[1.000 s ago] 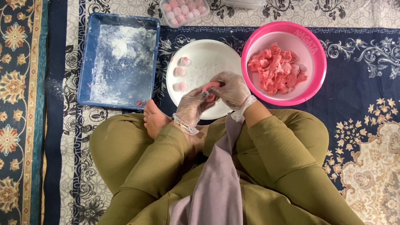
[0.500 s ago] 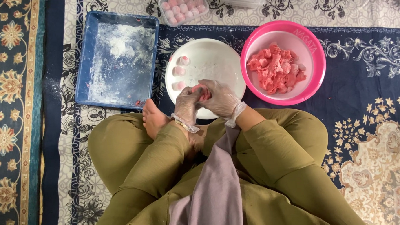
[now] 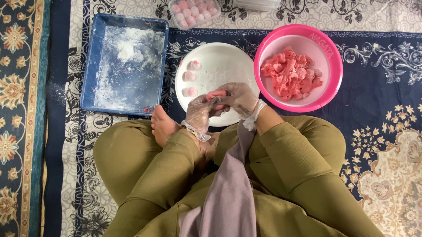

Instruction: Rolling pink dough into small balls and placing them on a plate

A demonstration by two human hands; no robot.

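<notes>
1. I see my gloved left hand [image 3: 200, 113] and gloved right hand [image 3: 238, 99] meeting over the near rim of the round white plate [image 3: 227, 65], fingers of both closed together on a small pink dough piece [image 3: 216, 94].
2. Three pink dusted balls [image 3: 189, 77] lie on the plate's left side.
3. Beyond, the pink plastic bowl of pink dough [image 3: 333, 66] sits to the right, the floured blue rectangular tray [image 3: 92, 67] to the left.

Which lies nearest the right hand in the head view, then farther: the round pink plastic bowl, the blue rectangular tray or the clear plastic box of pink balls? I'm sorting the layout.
1. Round pink plastic bowl, just right of the right hand.
2. Clear plastic box of pink balls, up and left.
3. Blue rectangular tray, far left.
</notes>
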